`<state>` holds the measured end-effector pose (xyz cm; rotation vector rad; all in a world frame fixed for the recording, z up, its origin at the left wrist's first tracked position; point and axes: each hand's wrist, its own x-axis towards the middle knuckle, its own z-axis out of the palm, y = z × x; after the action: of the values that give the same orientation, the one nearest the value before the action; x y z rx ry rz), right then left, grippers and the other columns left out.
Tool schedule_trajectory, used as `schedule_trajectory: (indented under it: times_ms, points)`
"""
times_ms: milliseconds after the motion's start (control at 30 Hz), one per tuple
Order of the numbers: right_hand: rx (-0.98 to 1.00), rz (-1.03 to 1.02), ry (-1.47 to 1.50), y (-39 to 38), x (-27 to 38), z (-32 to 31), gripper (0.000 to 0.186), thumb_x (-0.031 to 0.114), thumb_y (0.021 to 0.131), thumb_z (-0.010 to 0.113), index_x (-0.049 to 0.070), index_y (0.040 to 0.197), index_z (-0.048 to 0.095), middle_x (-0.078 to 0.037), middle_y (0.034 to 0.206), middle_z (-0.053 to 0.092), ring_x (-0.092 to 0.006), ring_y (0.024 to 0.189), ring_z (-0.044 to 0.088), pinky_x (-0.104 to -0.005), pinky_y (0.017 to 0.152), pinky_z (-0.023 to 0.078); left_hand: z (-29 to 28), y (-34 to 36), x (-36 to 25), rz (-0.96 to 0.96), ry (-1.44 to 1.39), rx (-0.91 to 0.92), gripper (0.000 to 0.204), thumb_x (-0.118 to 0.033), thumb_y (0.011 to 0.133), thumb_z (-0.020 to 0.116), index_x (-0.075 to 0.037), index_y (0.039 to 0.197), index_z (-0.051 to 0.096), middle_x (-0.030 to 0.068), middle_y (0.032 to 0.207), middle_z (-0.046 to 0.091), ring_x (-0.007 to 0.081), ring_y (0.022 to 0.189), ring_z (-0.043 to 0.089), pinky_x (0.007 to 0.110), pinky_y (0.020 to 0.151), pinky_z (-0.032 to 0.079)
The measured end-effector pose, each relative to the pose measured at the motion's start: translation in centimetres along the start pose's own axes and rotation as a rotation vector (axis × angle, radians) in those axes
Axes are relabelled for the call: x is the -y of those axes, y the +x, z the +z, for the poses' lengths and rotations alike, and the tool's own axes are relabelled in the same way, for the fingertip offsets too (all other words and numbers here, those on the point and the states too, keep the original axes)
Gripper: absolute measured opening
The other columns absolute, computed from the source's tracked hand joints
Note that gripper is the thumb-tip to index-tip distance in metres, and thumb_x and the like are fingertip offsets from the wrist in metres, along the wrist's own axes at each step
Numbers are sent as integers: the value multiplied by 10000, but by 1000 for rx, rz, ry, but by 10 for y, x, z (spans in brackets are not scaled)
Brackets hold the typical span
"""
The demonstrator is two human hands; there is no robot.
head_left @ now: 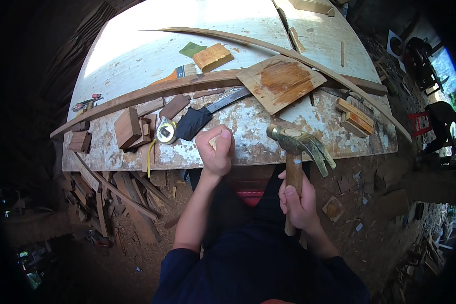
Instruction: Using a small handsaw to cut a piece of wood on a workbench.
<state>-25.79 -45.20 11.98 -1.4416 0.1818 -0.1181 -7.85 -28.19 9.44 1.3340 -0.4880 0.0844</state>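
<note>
My right hand (300,202) is wrapped round the wooden handle of a claw hammer (294,172). The hammer's metal head points up over the table's near edge, with the claw to the right. At the same edge my left hand (217,152) is closed in a fist round a small pale piece of wood (213,142), most of it hidden by the fingers. Just left of that fist lie a tool with a black-wrapped handle (194,123) and a yellow-and-white tape measure (166,131). The tape's yellow blade hangs over the edge.
A worn white table (137,61) carries long wooden strips (157,97), a stained square board (281,83), a wood block (213,57), a paintbrush (185,71) and a green sheet (191,49). Small blocks (128,127) sit at left, more (356,117) at right. Scrap wood (129,202) litters the floor.
</note>
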Motion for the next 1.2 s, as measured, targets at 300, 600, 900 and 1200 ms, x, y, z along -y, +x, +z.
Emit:
schedule_trajectory:
  times_ms: [300, 600, 900, 1200]
  points:
    - [105, -163, -128, 3, -3, 3, 260, 161, 1047, 500, -26, 1227, 510, -6, 667, 516, -43, 486, 442, -214, 462, 378, -12, -3, 1, 26, -127, -65, 487, -239, 989, 519, -23, 567, 412, 33, 483, 418, 91, 420, 363, 266, 421, 251]
    - [157, 241, -160, 15, 9, 11, 229, 155, 1014, 576, -17, 1165, 575, -48, 679, 591, -145, 623, 601, -330, 582, 471, -19, -2, 3, 57, -40, -42, 485, -255, 1003, 513, -37, 584, 407, 30, 494, 401, 89, 429, 350, 265, 420, 241]
    - [271, 321, -410, 25, -15, 19, 272, 242, 1019, 612, 15, 1165, 577, -121, 671, 584, -239, 597, 636, -371, 598, 476, -32, 0, -4, -12, -207, -98, 476, -331, 1040, 449, -85, 641, 363, 16, 487, 332, 94, 403, 259, 269, 393, 228]
    - [180, -90, -227, 15, -1, 27, 347, 166, 996, 606, -72, 1240, 540, -159, 824, 698, -247, 701, 713, -342, 648, 524, -64, 22, 13, -169, -411, -235, 430, -365, 1051, 391, -151, 681, 339, -38, 487, 279, 97, 379, 225, 285, 402, 255]
